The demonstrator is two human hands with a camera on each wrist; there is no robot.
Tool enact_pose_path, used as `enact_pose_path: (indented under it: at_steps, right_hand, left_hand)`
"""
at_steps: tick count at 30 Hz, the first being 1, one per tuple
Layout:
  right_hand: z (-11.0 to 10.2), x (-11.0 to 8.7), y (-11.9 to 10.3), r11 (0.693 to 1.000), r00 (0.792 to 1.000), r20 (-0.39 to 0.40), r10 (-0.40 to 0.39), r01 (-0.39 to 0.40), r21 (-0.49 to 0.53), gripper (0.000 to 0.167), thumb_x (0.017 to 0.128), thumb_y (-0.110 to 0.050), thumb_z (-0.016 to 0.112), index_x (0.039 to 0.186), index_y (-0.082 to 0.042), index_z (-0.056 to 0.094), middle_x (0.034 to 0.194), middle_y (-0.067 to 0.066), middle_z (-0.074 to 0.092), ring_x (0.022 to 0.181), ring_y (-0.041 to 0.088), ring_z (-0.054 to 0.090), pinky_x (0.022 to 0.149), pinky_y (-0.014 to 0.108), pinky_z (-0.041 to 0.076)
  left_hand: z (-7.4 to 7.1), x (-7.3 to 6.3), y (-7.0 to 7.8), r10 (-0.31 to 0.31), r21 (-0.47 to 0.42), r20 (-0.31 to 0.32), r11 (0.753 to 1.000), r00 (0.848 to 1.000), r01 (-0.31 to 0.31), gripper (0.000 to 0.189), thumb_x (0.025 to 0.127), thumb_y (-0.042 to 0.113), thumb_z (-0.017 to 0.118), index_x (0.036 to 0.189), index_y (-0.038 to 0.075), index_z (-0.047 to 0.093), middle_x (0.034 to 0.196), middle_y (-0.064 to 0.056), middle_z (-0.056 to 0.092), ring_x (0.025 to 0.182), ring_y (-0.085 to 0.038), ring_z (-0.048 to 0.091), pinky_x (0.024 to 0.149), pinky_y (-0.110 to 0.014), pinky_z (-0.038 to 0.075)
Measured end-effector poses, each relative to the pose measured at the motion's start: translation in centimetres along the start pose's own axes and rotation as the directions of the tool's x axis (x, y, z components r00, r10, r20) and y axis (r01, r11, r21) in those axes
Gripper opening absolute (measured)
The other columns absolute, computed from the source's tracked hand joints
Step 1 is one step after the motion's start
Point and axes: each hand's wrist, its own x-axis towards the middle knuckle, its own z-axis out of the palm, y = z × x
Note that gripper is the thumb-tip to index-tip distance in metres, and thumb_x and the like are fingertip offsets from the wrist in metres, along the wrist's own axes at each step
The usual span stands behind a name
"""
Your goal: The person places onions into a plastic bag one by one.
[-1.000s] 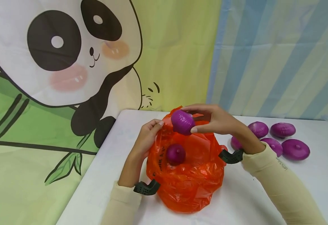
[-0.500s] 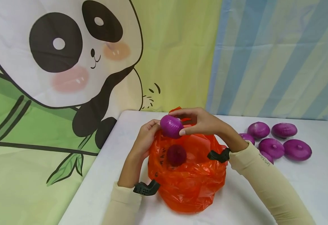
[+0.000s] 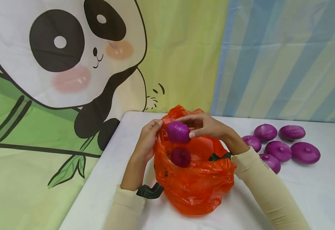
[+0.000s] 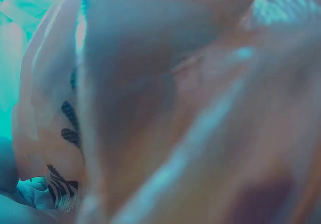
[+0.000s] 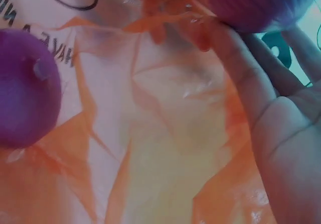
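- Since the earliest frame, the held onion (image 3: pixel 178 132) has shifted left and lower over the bag's mouth, and the bag's far rim stands higher.
- The right hand (image 3: pixel 203 126) holds this onion from its right side, fingers curved over the far side, thumb nearer; it hangs above the mouth.
- The left hand (image 3: pixel 147 140) pinches the left rim of the orange bag (image 3: pixel 196 188).
- The onion looks light, firm and slick, probably plastic; its round middle should give the surest hold.
- The bag is thin and limp, likely to fold or tear; gathered rim is the better grip.
- A second onion (image 3: pixel 180 157) lies inside, toward the left wall; the roomier part of the mouth is to its right.
- The counter's (image 3: pixel 314 198) far edge runs just behind the bag; six onions (image 3: pixel 278 151) sit beyond the right forearm.
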Motion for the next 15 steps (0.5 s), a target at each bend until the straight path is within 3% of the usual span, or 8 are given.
enact_pose_path:
  at_steps: [8, 15]
  right_hand:
    - [0.4, -0.2, 1.4, 0.995, 0.992, 0.077, 0.102, -0.102, -0.007, 0.060, 0.088, -0.017, 0.072, 0.140, 0.001, 0.047, 0.134, 0.017, 0.054, 0.122, 0.034, 0.052, 0.091, 0.049, 0.049]
    - [1.6, -0.2, 2.8, 0.983, 0.961, 0.209, 0.183, -0.175, -0.056, 0.055, 0.088, -0.019, 0.072, 0.138, -0.004, 0.052, 0.130, 0.011, 0.058, 0.120, 0.031, 0.054, 0.091, 0.047, 0.050]
  left_hand:
    - [0.0, 0.0, 0.1, -0.013, 0.037, 0.017, 0.999, 1.000, 0.012, 0.021, 0.102, 0.022, 0.050, 0.107, 0.002, 0.055, 0.107, -0.012, 0.058, 0.098, -0.023, 0.060, 0.085, -0.034, 0.053]
    - [0.0, 0.2, -0.1, -0.025, 0.057, -0.005, 0.998, 1.000, 0.025, 0.020, 0.103, 0.021, 0.049, 0.103, 0.003, 0.058, 0.102, -0.009, 0.058, 0.094, -0.020, 0.057, 0.083, -0.030, 0.052]
